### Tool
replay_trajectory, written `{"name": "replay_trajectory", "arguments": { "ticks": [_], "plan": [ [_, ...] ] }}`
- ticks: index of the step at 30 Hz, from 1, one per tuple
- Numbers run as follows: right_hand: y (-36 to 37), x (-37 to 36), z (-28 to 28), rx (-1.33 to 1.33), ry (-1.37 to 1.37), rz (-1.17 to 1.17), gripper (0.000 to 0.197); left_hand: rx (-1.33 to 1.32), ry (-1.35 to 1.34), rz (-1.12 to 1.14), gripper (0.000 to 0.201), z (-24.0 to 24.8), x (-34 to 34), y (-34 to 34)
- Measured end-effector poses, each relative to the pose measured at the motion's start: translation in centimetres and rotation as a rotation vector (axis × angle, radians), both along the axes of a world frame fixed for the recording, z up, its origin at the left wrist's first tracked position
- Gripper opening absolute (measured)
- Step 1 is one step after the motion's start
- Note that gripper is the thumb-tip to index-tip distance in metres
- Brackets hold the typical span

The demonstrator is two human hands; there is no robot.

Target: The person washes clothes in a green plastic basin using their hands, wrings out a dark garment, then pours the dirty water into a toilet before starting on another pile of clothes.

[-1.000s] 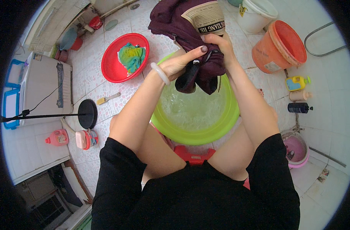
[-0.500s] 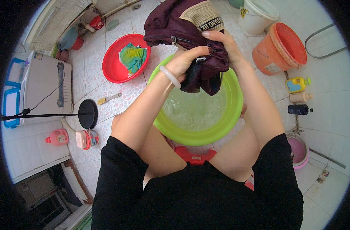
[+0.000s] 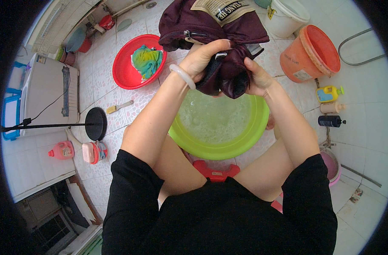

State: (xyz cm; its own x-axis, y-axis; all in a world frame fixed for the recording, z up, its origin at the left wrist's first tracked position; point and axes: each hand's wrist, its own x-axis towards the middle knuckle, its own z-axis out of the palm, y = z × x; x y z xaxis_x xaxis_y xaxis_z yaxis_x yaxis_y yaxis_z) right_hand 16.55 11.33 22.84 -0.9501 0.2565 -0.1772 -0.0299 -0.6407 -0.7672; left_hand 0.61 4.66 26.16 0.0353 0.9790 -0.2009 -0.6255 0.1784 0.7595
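Observation:
Both hands grip a dark maroon cloth piece with a zipper, which could be a jacket or a bag. It bears a cream printed patch, and a dark lining shows at its folds. Its left side is in my left hand, thumb on top, below the zipper. On the other side, my right hand closes round a gathered lower fold, its fingers partly hidden behind the cloth. Beneath hangs nothing but the lime-green basin, holding cloudy, foamy water; the cloth is above it. A white bangle circles my left wrist.
A red basin holds a green-blue cloth. A brush lies on the tiles near a black round stand base. Right stand an orange bucket, a white bucket and several bottles. A red stool is beneath me.
My right hand has moved down from the cloth's upper part beside the patch to its lower fold. The patch has shifted up and the cloth's right side has spread outward. My left hand keeps its hold.

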Motion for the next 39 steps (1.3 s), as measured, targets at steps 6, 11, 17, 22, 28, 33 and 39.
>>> {"name": "replay_trajectory", "arguments": {
  "ticks": [6,11,17,22,28,33,39],
  "plan": [
    [-1.4,-0.9,-1.1,-0.219,0.154,0.001,0.070,0.170,0.210,0.115,0.033,-1.7,0.1,1.0],
    [-2.6,-1.7,0.5,-0.421,0.129,-0.190,0.084,0.211,0.357,0.263,0.032,-1.6,0.4,1.5],
    [-2.1,-2.2,0.9,-0.505,0.196,-0.280,0.082,0.287,0.545,0.311,0.035,-2.6,0.5,2.7],
    [-1.3,-3.5,1.0,-0.561,0.106,-0.357,0.072,0.331,0.658,0.403,0.044,-5.2,1.3,4.3],
    [-0.7,-4.6,0.2,-0.561,0.043,-0.560,0.062,0.337,0.616,0.422,0.051,-6.0,3.2,5.4],
    [1.1,-4.8,-3.3,-0.451,0.069,-0.906,0.061,0.443,1.023,0.547,0.053,-5.5,4.7,5.7],
    [1.9,-5.0,-4.6,-0.385,0.121,-1.033,0.062,0.407,0.993,0.616,0.051,-5.7,5.5,5.8]
  ]
}}
